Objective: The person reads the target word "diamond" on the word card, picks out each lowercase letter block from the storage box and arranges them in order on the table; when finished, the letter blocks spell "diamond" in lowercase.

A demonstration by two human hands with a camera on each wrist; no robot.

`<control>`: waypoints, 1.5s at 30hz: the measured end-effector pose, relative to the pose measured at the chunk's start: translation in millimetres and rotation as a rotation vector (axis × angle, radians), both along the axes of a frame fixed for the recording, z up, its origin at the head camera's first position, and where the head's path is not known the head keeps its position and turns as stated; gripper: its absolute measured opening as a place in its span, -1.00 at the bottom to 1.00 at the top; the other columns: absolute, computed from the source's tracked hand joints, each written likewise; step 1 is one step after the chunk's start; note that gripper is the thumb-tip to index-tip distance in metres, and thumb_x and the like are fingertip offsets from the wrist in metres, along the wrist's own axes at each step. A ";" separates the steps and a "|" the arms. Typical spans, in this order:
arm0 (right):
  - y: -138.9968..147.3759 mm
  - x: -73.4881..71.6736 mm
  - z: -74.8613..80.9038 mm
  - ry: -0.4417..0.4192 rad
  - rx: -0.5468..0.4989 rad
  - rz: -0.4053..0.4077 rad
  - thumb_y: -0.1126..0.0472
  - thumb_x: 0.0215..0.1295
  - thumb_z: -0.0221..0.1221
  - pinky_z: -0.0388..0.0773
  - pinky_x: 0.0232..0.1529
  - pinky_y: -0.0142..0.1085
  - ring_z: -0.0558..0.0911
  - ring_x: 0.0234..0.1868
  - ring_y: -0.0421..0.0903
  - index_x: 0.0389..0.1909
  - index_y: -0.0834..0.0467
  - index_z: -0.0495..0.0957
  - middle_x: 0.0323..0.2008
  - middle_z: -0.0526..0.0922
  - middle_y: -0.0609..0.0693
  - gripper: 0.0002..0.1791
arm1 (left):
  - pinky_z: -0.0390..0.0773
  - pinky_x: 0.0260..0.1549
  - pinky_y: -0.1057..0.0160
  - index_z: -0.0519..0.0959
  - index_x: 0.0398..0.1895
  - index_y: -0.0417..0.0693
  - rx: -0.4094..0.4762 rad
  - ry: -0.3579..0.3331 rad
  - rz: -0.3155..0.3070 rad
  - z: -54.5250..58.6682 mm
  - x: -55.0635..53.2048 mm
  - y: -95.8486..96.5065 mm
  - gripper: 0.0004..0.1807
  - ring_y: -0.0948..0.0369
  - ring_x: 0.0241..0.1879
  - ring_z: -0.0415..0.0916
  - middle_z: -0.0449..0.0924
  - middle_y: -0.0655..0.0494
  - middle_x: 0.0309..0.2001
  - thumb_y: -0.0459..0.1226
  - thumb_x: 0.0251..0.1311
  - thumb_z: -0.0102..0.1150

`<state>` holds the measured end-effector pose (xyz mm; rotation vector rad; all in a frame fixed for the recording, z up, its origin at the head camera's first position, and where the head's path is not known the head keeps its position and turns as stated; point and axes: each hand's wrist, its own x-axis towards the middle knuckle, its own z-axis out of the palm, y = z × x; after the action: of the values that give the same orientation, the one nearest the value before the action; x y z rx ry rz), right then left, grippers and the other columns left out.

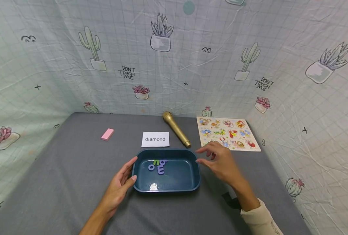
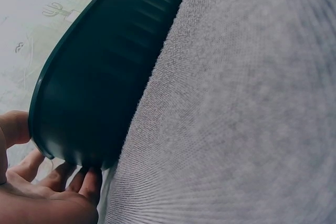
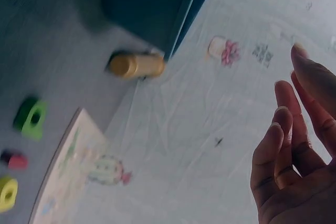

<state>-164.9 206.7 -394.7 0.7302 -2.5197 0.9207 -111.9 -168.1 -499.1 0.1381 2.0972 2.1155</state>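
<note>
A blue tray (image 1: 174,186) sits on the gray table (image 1: 59,182). The left hand (image 1: 119,186) rests against the tray's left side, with its fingers a little bent on the wall and its thumb up at the rim. The right hand (image 1: 220,163) floats just off the tray's right side, fingers spread and loose, holding nothing. Inside the tray, toward its far end, lie foam letters (image 1: 157,164) in purple and green. Just behind the tray is a white card (image 1: 155,139) that says "diamond". A gold microphone (image 1: 176,129) lies behind the tray and a bit right. A picture puzzle board (image 1: 228,133) lies farther right. A pink eraser (image 1: 107,134) lies behind and to the left.
</note>
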 end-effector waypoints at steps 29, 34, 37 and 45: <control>-101.6 -18.3 -52.1 -0.233 -0.051 0.178 0.28 0.11 0.59 0.56 -0.25 -0.40 0.57 -0.25 -0.12 -0.10 0.07 0.80 -0.17 0.78 -0.07 -0.68 | 0.18 0.32 0.72 0.17 0.68 0.28 0.002 -0.001 -0.003 -0.8 -3.3 -2.0 -0.31 0.03 0.72 -0.11 0.00 0.16 0.72 -0.25 0.60 0.12; -105.8 -21.8 -63.6 -0.257 -0.034 0.164 0.21 0.13 0.59 0.54 -0.22 -0.40 0.59 -0.23 -0.13 -0.09 0.08 0.80 -0.15 0.78 -0.08 -0.69 | 0.17 0.39 0.66 0.17 0.68 0.31 0.004 -0.017 -0.005 -2.4 -2.4 -0.9 -0.31 0.06 0.72 -0.10 -0.01 0.18 0.73 -0.24 0.59 0.12; -105.9 -22.6 -68.0 -0.267 -0.026 0.164 0.18 0.14 0.59 0.54 -0.21 -0.39 0.61 -0.23 -0.11 -0.09 0.07 0.81 -0.15 0.78 -0.11 -0.70 | 0.18 0.34 0.70 0.17 0.68 0.29 0.013 -0.007 -0.009 -3.0 -2.3 -0.4 -0.31 0.05 0.72 -0.11 0.00 0.17 0.72 -0.24 0.60 0.11; -105.7 -23.4 -75.9 -0.311 0.109 0.113 0.16 0.14 0.59 0.52 -0.19 -0.39 0.60 -0.24 -0.17 -0.05 -0.02 0.81 -0.11 0.76 -0.17 -0.67 | 0.18 0.29 0.74 0.16 0.69 0.25 0.010 0.017 -0.004 -3.5 -1.7 -0.1 -0.31 0.02 0.73 -0.13 0.00 0.15 0.72 -0.25 0.60 0.10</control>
<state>-188.3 101.0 -470.5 0.8252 -2.8435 1.0088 -113.7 -168.1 -502.7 0.1626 2.0941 2.1305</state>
